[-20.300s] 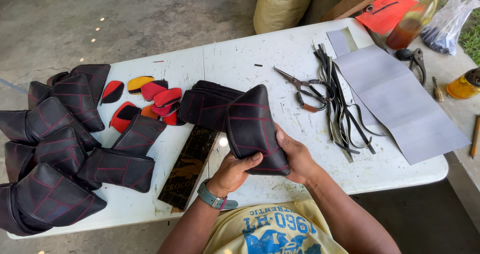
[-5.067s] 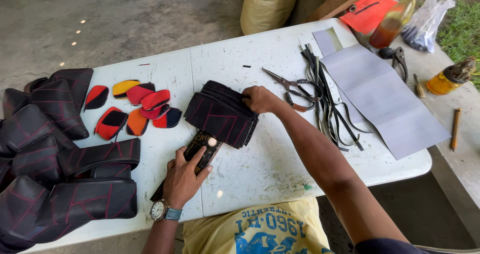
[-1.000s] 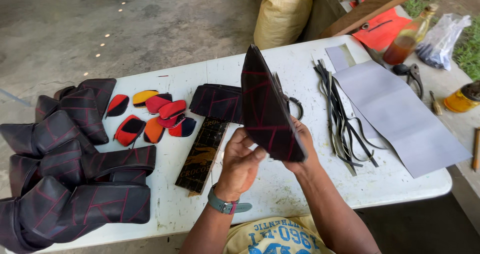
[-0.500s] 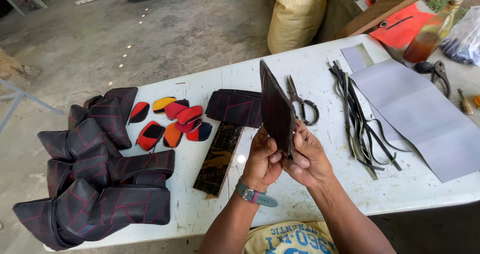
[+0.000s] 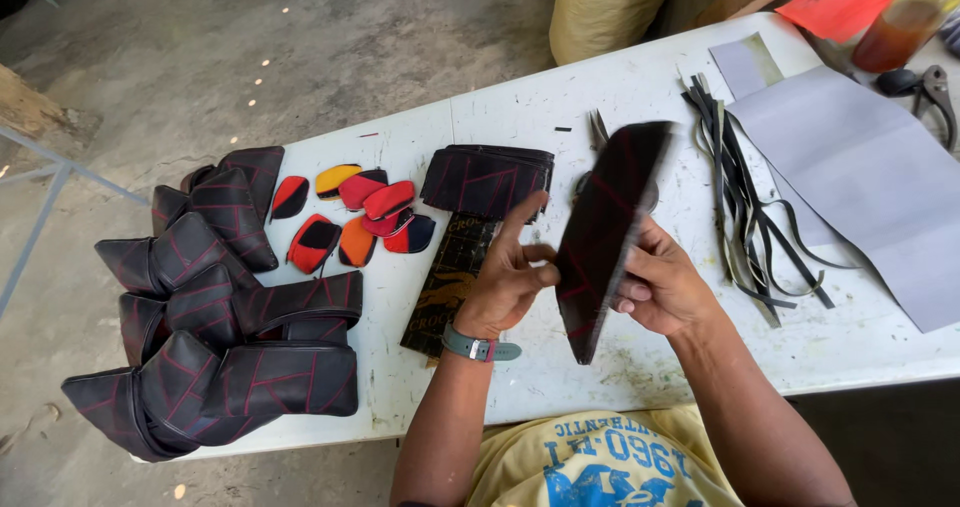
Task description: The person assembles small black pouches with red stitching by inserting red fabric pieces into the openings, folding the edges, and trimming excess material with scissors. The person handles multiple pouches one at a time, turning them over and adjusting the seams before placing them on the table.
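Head view: both hands hold a dark stitched leather panel point(image 5: 605, 229) edge-on above the white table point(image 5: 520, 97), its red seam lines facing left. The right hand point(image 5: 662, 287) is closed around the panel's right face and lower edge, fingers curled behind it. The left hand point(image 5: 510, 277) is half open — thumb and lower fingers press the panel's left face while the forefinger points up and free. The panel is tilted, top end leaning away toward the scissors point(image 5: 597, 132), lower tip hanging just over the table near the person's body.

To do this well, I judge the grip should stay near the panel's middle, so the long piece does not flop or crease along a seam. The left thumb works best flat on the leather, not on its nail, to avoid marking the surface. Keeping the panel clear of the table spares its lower point from scuffing.

Just behind the left hand lie a stack of matching dark panels point(image 5: 487, 179) and a dark embossed strip point(image 5: 448, 282). Small red, orange and yellow oval pieces point(image 5: 350, 217) sit further left, and finished folded leather pieces point(image 5: 220, 307) pile at the table's left end. Black and grey leather strips point(image 5: 740, 207) and a grey sheet point(image 5: 850, 167) lie to the right — well apart from the hands.
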